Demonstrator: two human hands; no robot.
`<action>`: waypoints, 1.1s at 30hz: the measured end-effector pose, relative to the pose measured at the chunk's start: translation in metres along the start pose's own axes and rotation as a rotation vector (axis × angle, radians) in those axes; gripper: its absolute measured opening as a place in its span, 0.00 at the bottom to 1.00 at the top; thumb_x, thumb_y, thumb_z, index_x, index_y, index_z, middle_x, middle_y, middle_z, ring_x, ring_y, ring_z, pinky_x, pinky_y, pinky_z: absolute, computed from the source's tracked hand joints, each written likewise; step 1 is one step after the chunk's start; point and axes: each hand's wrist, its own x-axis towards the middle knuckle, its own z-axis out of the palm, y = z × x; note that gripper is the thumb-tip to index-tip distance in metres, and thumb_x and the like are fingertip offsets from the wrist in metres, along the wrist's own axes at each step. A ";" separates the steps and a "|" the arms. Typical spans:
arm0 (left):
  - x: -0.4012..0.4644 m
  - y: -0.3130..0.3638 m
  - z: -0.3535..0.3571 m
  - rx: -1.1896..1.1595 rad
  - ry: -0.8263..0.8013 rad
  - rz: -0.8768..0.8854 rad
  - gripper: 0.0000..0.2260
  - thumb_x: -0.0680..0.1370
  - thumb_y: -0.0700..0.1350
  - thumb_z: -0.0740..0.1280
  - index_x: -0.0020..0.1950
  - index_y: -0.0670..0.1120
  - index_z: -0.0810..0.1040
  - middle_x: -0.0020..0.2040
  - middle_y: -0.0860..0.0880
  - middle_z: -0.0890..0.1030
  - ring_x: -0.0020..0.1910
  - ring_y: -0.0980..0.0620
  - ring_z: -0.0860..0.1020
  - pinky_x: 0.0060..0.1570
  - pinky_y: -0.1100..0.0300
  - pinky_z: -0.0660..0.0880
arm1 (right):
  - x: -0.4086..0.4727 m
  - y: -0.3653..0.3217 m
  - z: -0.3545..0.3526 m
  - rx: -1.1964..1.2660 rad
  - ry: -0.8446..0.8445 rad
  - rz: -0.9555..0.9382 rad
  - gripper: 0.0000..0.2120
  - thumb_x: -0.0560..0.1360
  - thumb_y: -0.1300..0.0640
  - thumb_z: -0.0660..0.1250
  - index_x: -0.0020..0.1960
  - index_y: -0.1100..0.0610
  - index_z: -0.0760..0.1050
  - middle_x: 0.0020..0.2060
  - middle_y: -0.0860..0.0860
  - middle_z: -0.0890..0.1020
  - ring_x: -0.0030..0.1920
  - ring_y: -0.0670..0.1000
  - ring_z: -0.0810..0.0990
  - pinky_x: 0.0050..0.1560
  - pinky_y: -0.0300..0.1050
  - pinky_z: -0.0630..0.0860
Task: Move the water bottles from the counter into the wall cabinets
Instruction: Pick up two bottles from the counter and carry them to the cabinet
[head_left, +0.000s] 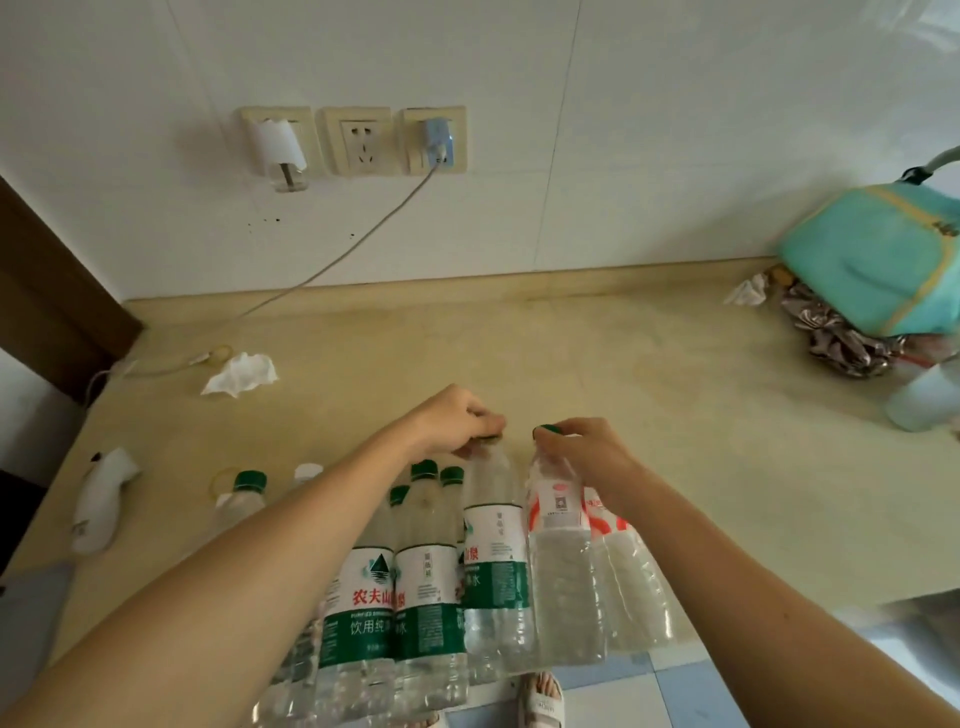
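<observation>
Several clear water bottles stand at the counter's (649, 415) front edge. Most carry green-and-white labels and green caps (431, 597). My left hand (457, 421) grips the cap end of a green-labelled bottle (493, 545). My right hand (587, 452) grips the neck of a bottle with a red-and-white label (561, 561), just below its green cap. Another red-labelled bottle (628, 582) stands right of it, its top hidden by my right hand. Further left stands one more green-capped bottle (244, 493). No wall cabinet shows in the frame.
A crumpled tissue (241, 374) and a charger cable (332, 254) lie at the back left. A white object (98, 499) lies near the left edge. A turquoise bag (878, 260) on shiny wrappers and a pale cup (919, 397) occupy the right. Tiled floor and a sandalled foot (543, 699) show below.
</observation>
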 end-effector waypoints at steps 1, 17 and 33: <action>-0.001 0.008 -0.004 -0.064 0.003 0.005 0.07 0.80 0.47 0.70 0.52 0.45 0.84 0.50 0.45 0.86 0.42 0.52 0.85 0.46 0.58 0.82 | 0.001 -0.005 -0.005 -0.001 0.001 -0.026 0.10 0.78 0.56 0.71 0.53 0.63 0.81 0.38 0.54 0.84 0.34 0.48 0.81 0.31 0.36 0.77; 0.001 0.105 -0.027 0.181 0.658 0.415 0.12 0.76 0.46 0.75 0.59 0.50 0.83 0.49 0.59 0.79 0.45 0.68 0.77 0.45 0.77 0.68 | 0.034 -0.086 -0.084 -0.120 0.170 -0.679 0.16 0.70 0.54 0.79 0.53 0.48 0.75 0.43 0.39 0.82 0.45 0.33 0.80 0.41 0.25 0.72; 0.037 0.076 -0.005 0.216 0.717 0.394 0.14 0.77 0.42 0.73 0.62 0.44 0.80 0.57 0.50 0.78 0.56 0.51 0.79 0.60 0.50 0.77 | 0.087 -0.044 -0.087 -0.159 0.160 -0.691 0.18 0.73 0.50 0.77 0.56 0.46 0.72 0.46 0.34 0.79 0.48 0.29 0.76 0.45 0.22 0.69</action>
